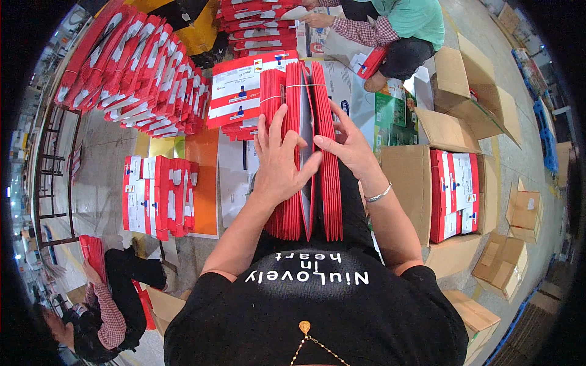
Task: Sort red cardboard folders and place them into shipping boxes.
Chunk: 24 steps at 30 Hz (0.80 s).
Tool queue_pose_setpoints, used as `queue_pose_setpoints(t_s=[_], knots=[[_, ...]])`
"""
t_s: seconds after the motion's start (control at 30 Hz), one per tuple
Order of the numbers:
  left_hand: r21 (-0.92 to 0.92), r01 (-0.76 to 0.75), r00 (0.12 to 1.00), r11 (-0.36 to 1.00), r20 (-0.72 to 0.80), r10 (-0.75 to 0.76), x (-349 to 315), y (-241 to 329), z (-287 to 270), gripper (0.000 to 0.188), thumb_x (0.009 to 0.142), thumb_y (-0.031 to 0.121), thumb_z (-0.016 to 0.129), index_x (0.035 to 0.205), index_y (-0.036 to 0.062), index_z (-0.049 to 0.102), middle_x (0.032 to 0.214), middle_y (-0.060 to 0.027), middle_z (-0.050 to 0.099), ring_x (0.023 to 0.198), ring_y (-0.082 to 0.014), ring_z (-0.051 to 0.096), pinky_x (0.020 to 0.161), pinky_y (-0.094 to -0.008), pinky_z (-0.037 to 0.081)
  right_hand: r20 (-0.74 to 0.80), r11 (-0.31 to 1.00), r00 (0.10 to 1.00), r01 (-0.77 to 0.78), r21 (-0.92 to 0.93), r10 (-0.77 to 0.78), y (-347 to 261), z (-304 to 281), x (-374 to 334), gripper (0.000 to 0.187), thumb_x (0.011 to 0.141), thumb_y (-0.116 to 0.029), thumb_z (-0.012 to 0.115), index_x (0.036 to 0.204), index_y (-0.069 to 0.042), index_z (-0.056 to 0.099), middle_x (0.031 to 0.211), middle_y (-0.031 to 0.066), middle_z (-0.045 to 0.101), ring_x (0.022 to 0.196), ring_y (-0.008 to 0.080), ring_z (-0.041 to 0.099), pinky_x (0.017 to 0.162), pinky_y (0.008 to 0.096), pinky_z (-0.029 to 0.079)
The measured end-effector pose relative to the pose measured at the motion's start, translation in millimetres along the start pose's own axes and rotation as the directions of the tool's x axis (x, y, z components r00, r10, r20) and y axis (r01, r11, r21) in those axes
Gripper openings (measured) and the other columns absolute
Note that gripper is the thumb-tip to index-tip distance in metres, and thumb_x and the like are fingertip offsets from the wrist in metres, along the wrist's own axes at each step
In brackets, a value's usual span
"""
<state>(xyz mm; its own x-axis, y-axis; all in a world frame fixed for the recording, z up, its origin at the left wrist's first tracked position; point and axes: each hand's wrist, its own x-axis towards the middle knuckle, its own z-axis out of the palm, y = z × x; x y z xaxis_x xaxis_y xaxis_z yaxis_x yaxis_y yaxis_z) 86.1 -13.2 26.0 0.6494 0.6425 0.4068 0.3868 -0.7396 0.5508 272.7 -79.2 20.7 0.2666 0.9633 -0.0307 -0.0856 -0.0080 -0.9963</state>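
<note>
A thick bundle of red folders [293,213] stands on edge in front of my body, with string across its far end. It parts into sections, and a pale inner face shows in the gap. My left hand [276,163] grips the left section, its fingers over the far edges and its thumb reaching across toward the gap. My right hand [353,145] holds the right section, thumb on the edges and fingers along the outer side. Beyond the bundle lies a stack of red-and-white folders [238,88].
Tall tied folder stacks [146,73] stand at far left, a smaller stack [152,195] nearer. On the right, an open carton [406,189] holds folders; more cartons [503,259] stand beyond. A green-shirted person [418,24] works at far right, another person [113,305] at lower left.
</note>
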Motion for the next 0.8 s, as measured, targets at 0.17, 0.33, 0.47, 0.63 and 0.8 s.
queue_pose_setpoints(t_s=[0.17, 0.33, 0.47, 0.63, 0.8], knots=[[0.008, 0.038, 0.998, 0.999, -0.051, -0.038, -2, -5, 5, 0.053, 0.081, 0.053, 0.079, 0.097, 0.0077, 0.056, 0.162, -0.0256, 0.022, 0.147, -0.0578, 0.014, 0.112, -0.0728, 0.017, -0.008, 1.0, 1.0, 0.013, -0.009, -0.013, 3, 3, -1, 0.09, 0.086, -0.032, 0.082, 0.159, -0.013, 0.035, 0.131, 0.0201, 0.062, 0.112, 0.0264, 0.065, 0.096, 0.0402, 0.053], [0.007, 0.04, 0.999, 0.999, -0.031, -0.04, 0, 1, 3, 0.048, 0.082, 0.047, 0.079, 0.098, 0.0081, 0.057, 0.162, -0.0257, 0.022, 0.148, -0.0579, 0.014, 0.113, -0.0731, 0.017, -0.014, 0.999, 0.999, 0.037, -0.018, -0.037, 6, 2, -1, 0.086, 0.088, -0.032, 0.081, 0.159, -0.012, 0.036, 0.129, 0.0192, 0.063, 0.11, 0.0244, 0.065, 0.093, 0.0389, 0.054], [0.01, 0.028, 0.999, 1.0, -0.019, -0.028, 1, 3, 3, 0.033, 0.083, 0.03, 0.074, 0.102, 0.008, 0.058, 0.161, -0.0257, 0.022, 0.147, -0.0584, 0.014, 0.114, -0.0729, 0.016, -0.018, 0.998, 0.998, 0.054, -0.013, -0.055, 7, 0, 0, 0.087, 0.088, -0.032, 0.081, 0.159, -0.012, 0.035, 0.126, 0.018, 0.065, 0.108, 0.0231, 0.065, 0.093, 0.0378, 0.054], [-0.095, -0.013, 0.996, 0.995, -0.088, 0.005, 3, -6, 4, 0.029, 0.079, 0.017, 0.067, 0.106, 0.0088, 0.059, 0.162, -0.0231, 0.023, 0.147, -0.0594, 0.013, 0.114, -0.0744, 0.015, -0.032, 0.999, 0.999, 0.034, -0.012, -0.035, 6, -2, -3, 0.09, 0.086, -0.031, 0.082, 0.16, -0.013, 0.034, 0.127, 0.0179, 0.064, 0.11, 0.0239, 0.065, 0.094, 0.038, 0.053], [0.015, 0.046, 0.999, 0.999, 0.026, -0.047, 2, 8, -1, 0.036, 0.086, 0.038, 0.073, 0.103, 0.0098, 0.06, 0.164, -0.0207, 0.02, 0.147, -0.0613, 0.01, 0.11, -0.0777, 0.017, 0.013, 1.0, 1.0, -0.012, -0.005, 0.012, -1, 2, -3, 0.092, 0.086, -0.032, 0.083, 0.161, -0.014, 0.032, 0.134, 0.0192, 0.06, 0.113, 0.0264, 0.064, 0.096, 0.0389, 0.053]])
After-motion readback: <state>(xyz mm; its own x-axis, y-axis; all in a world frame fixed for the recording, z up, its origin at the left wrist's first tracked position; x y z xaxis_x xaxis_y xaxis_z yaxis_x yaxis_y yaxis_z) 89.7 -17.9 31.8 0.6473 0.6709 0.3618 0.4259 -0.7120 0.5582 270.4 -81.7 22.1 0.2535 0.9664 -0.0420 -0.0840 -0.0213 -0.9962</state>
